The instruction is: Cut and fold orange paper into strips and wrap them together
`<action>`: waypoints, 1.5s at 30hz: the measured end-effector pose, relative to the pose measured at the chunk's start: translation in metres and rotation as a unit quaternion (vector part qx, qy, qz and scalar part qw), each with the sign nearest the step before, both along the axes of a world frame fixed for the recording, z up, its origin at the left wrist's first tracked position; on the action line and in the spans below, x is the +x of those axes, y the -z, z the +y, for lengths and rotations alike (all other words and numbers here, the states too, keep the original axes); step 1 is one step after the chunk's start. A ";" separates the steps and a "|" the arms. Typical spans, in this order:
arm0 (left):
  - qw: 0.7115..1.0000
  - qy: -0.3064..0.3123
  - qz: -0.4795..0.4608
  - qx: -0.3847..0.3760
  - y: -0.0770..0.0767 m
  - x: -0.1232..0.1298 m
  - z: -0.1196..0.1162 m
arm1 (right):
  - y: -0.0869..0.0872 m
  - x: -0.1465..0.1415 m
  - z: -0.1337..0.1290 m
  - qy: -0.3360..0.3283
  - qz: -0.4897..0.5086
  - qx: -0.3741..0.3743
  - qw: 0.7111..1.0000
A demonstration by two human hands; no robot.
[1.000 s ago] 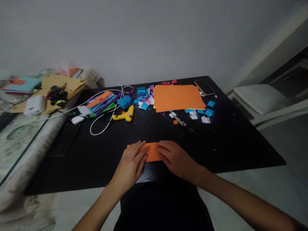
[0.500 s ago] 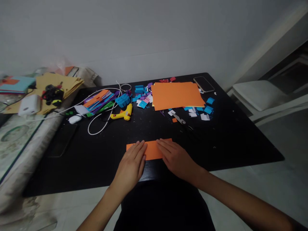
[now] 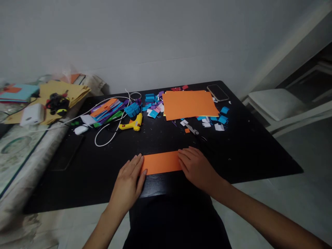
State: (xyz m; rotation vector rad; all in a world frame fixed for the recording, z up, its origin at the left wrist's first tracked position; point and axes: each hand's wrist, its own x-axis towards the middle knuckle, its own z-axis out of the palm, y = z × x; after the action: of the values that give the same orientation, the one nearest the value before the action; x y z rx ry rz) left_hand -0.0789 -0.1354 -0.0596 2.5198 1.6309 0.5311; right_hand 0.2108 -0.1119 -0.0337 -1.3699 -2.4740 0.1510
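A strip of orange paper (image 3: pixel 161 163), perhaps folded, lies flat at the table's front edge. My left hand (image 3: pixel 129 178) covers its left end, fingers stretched out flat and thumb apart along the lower edge. At the right end my right hand (image 3: pixel 196 168) rests with its fingers extended on the paper; its thumb is hidden. Neither hand grips the paper, and its middle shows between them. Beyond the strip lie grey-handled scissors (image 3: pixel 192 129) and a small orange scrap (image 3: pixel 187 130).
Orange sheets (image 3: pixel 190 104) cover cut paper pieces at the back of the black table (image 3: pixel 166 140). A yellow glue gun (image 3: pixel 132 123), white cable (image 3: pixel 103 144), colored strips (image 3: pixel 107 110) and a phone (image 3: pixel 218 93) lie around. A white chair (image 3: pixel 275 103) stands right.
My hands have slid apart along the orange paper, left hand to the left and right hand slightly right. More of the paper's middle shows now.
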 end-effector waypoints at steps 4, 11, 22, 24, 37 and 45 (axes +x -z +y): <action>1.000 -0.021 -0.018 0.009 0.004 0.009 -0.003 | -0.017 -0.039 0.022 -0.014 -0.050 -0.119 0.991; 0.999 -0.027 -0.030 0.008 0.006 0.012 -0.005 | -0.024 -0.107 0.054 -0.024 -0.062 -0.191 0.979; 0.999 -0.032 -0.036 0.005 0.005 0.014 -0.005 | -0.032 -0.087 0.063 0.067 -0.068 -0.253 0.963; 0.999 -0.032 -0.038 0.008 0.006 0.013 -0.005 | -0.031 -0.078 0.065 0.081 -0.063 -0.259 0.960; 0.998 -0.035 -0.041 0.012 0.008 0.012 -0.004 | -0.027 0.013 0.064 0.172 -0.011 -0.267 0.948; 0.998 -0.030 -0.058 0.018 0.010 0.009 -0.004 | -0.046 0.007 0.035 0.038 0.654 -0.499 0.567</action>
State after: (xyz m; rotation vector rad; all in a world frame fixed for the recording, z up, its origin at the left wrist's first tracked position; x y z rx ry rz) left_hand -0.0699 -0.1398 -0.0699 2.4193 1.6746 0.7055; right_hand 0.2180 -0.0769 0.0123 -0.8704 -0.8630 1.9272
